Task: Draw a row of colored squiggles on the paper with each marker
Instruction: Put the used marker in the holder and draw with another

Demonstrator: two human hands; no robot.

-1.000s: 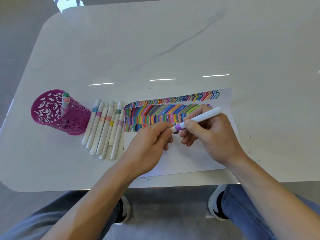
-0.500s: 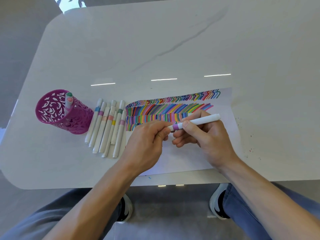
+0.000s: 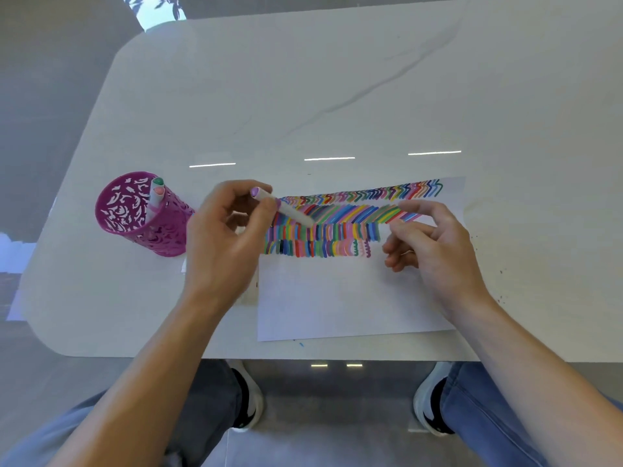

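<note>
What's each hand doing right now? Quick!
Left hand: closed around the white plastic marker with the purple cap.
Right hand: open, holding nothing.

My left hand (image 3: pixel 226 241) grips the purple marker (image 3: pixel 293 214) above the left end of the paper (image 3: pixel 337 298), near the magenta cup (image 3: pixel 135 217) on the worktop (image 3: pixel 337 96). My right hand (image 3: pixel 435 247) hovers loose-fingered over the coloured rows' right end, holding nothing.

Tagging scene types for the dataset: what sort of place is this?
Most likely an indoor desk or craft table; home or office, can't tell. Cues: glossy white marble-look tabletop reflecting strip lights, a magenta cut-out pen cup holding markers, and a paper sheet with rows of coloured marker strokes.
</note>
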